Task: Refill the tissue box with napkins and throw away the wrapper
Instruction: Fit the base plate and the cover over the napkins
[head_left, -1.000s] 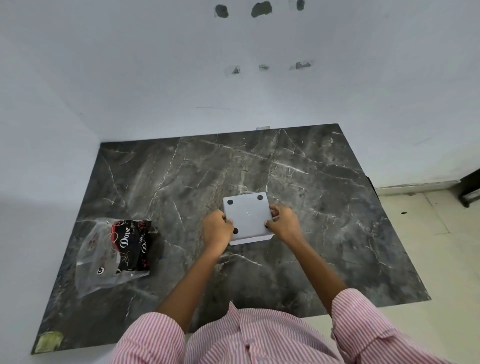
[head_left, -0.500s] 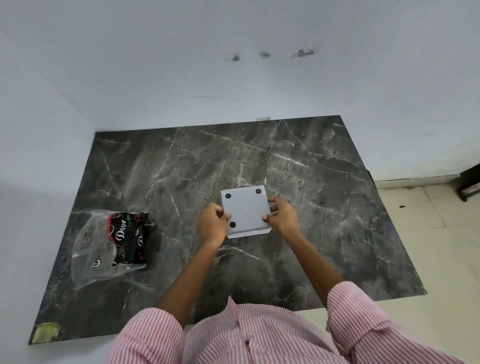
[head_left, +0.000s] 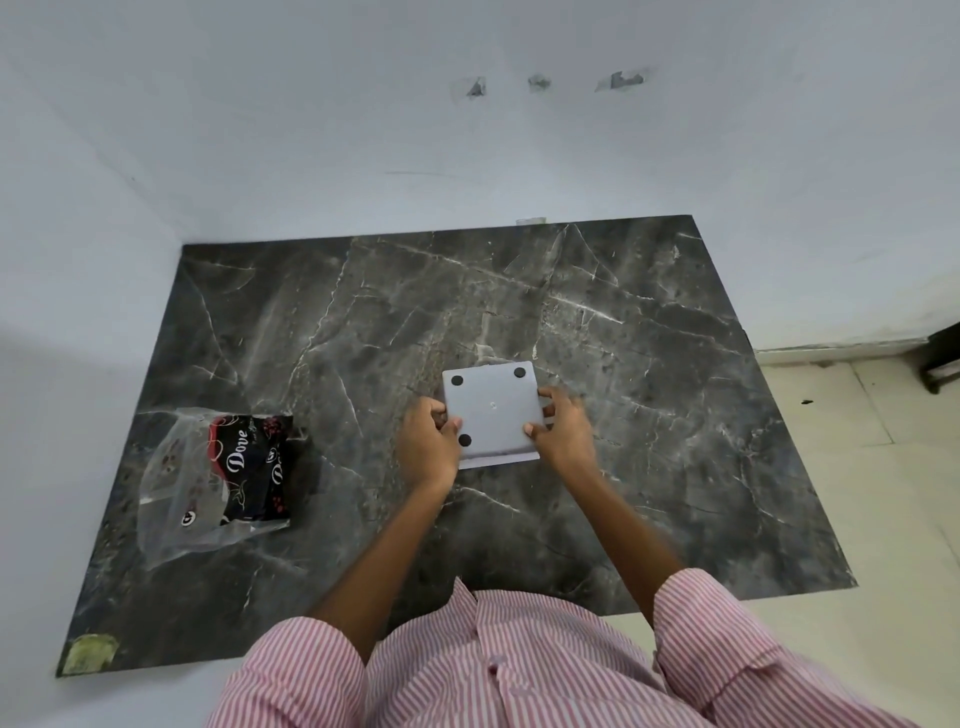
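Note:
A grey square tissue box (head_left: 493, 410) lies upside down on the dark marble table (head_left: 649, 364), its flat underside with black round feet facing up. My left hand (head_left: 428, 447) grips its left edge and my right hand (head_left: 561, 434) grips its right edge. A clear plastic wrapper (head_left: 208, 478) with a black and red "Dove" napkin pack inside lies on the table at the left, apart from both hands.
White walls close the table's far and left sides. A tiled floor (head_left: 857, 467) lies to the right, with a dark furniture leg (head_left: 940, 358) at the far right. A yellowish patch (head_left: 88, 652) marks the table's near left corner.
Both hands have stayed on the box, which has shifted only slightly. The camera view has tipped a little, so the table sits higher in the frame.

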